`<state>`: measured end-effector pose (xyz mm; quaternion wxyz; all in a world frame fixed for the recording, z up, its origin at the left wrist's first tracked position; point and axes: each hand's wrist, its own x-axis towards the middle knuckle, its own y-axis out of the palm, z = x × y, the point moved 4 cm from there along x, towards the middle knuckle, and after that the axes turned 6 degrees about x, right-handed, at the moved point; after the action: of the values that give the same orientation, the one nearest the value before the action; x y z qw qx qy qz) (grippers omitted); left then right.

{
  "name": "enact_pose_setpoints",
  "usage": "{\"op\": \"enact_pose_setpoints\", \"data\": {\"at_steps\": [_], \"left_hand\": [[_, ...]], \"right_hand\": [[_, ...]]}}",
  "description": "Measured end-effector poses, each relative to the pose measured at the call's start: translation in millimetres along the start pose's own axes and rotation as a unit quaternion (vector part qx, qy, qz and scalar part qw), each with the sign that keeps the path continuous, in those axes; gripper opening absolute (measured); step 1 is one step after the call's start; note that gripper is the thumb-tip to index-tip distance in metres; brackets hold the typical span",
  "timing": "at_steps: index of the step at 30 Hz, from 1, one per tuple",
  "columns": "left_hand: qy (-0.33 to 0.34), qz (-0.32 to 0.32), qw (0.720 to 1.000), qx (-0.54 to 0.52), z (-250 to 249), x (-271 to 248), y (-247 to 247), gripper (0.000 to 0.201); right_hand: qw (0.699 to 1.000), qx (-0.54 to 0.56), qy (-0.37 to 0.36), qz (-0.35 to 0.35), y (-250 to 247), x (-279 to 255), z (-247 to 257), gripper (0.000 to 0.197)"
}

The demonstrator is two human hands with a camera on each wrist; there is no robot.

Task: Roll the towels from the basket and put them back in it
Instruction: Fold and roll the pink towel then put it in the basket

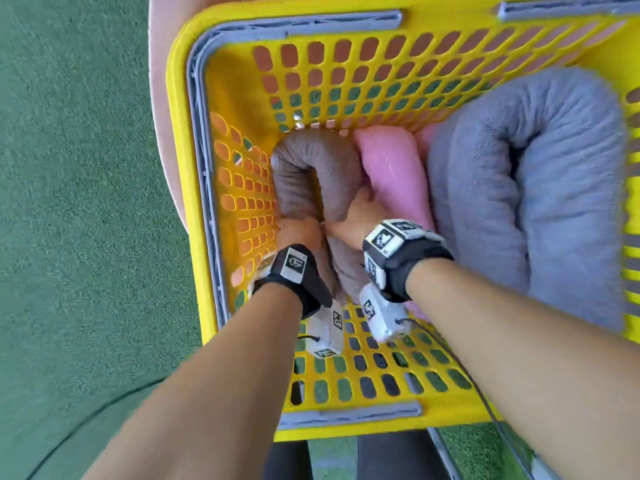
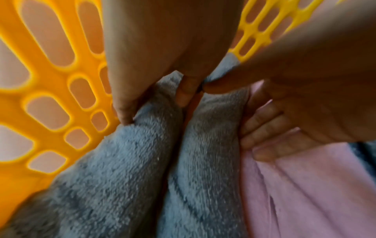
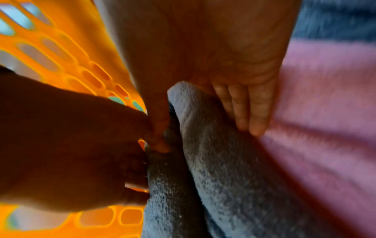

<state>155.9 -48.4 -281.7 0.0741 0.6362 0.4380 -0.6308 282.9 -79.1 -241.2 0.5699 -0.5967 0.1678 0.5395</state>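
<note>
A brown rolled towel (image 1: 311,168), bent into a U, stands at the left end of the yellow basket (image 1: 187,133). Both hands hold it. My left hand (image 1: 301,230) grips its left limb (image 2: 132,161), thumb in the crease and fingers (image 2: 124,112) on the outer side by the basket wall. My right hand (image 1: 356,216) grips the right limb (image 3: 223,177), thumb in the crease. Its fingers (image 3: 250,112) are wedged between that limb and a pink towel (image 1: 391,168). A big grey rolled towel (image 1: 536,202) fills the right side of the basket.
The basket sits on a pale pink surface (image 1: 162,98) over green carpet (image 1: 69,202). Grey handles (image 1: 311,26) lie folded along the rim. The basket's near wall (image 1: 363,375) is under my forearms. Dark trouser legs (image 1: 381,459) show below it.
</note>
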Motion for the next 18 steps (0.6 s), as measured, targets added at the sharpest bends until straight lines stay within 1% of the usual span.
{"op": "enact_pose_setpoints", "data": {"at_steps": [1, 2, 4, 5, 6, 8, 9, 10, 11, 13, 14, 15, 16, 17, 18], "left_hand": [[-0.019, -0.018, 0.999, -0.019, 1, 4, 4, 0.060], [-0.029, -0.036, 0.999, -0.029, 2, 5, 7, 0.063], [-0.027, -0.063, 0.997, -0.023, 2, 6, 12, 0.069], [-0.020, -0.071, 0.997, -0.023, 2, 5, 13, 0.071], [-0.018, -0.070, 0.997, -0.036, 3, 4, 15, 0.071], [0.011, -0.058, 0.994, -0.089, 2, 4, 19, 0.069], [0.025, -0.047, 0.990, -0.129, 1, 3, 21, 0.068], [0.021, -0.021, 0.984, -0.178, 0, 2, 24, 0.064], [0.027, 0.023, 0.975, -0.217, -1, 0, 28, 0.056], [0.056, 0.116, 0.959, -0.252, -10, -12, 42, 0.040], [0.071, 0.145, 0.954, -0.251, -16, -17, 49, 0.042], [0.093, 0.158, 0.953, -0.242, -20, -20, 55, 0.049], [0.113, 0.162, 0.949, -0.247, -24, -22, 59, 0.058], [0.124, 0.170, 0.942, -0.263, -26, -20, 64, 0.064], [0.130, 0.184, 0.931, -0.287, -29, -20, 66, 0.067]], "right_hand": [[0.999, 0.028, 0.019, -0.016, 6, 8, -1, 0.108], [0.997, 0.055, 0.029, -0.036, 8, 13, -3, 0.107], [0.994, 0.083, 0.033, -0.069, 8, 19, -4, 0.098], [0.993, 0.083, 0.032, -0.074, 7, 21, -4, 0.093], [0.994, 0.072, 0.029, -0.071, 5, 17, -4, 0.090], [0.996, 0.053, 0.010, -0.064, -4, 6, -2, 0.083], [0.996, 0.048, -0.006, -0.072, -12, -3, 0, 0.077], [0.995, 0.042, -0.025, -0.085, -22, -14, 2, 0.069], [0.993, 0.038, -0.039, -0.102, -31, -26, 3, 0.061], [0.986, 0.019, -0.063, -0.155, -51, -46, -1, 0.050], [0.980, -0.003, -0.074, -0.187, -59, -53, -5, 0.047], [0.973, -0.026, -0.078, -0.214, -64, -57, -10, 0.046], [0.971, -0.037, -0.071, -0.226, -68, -57, -17, 0.046], [0.975, -0.026, -0.053, -0.214, -68, -52, -24, 0.046], [0.982, -0.001, -0.033, -0.184, -67, -48, -30, 0.047]]}}
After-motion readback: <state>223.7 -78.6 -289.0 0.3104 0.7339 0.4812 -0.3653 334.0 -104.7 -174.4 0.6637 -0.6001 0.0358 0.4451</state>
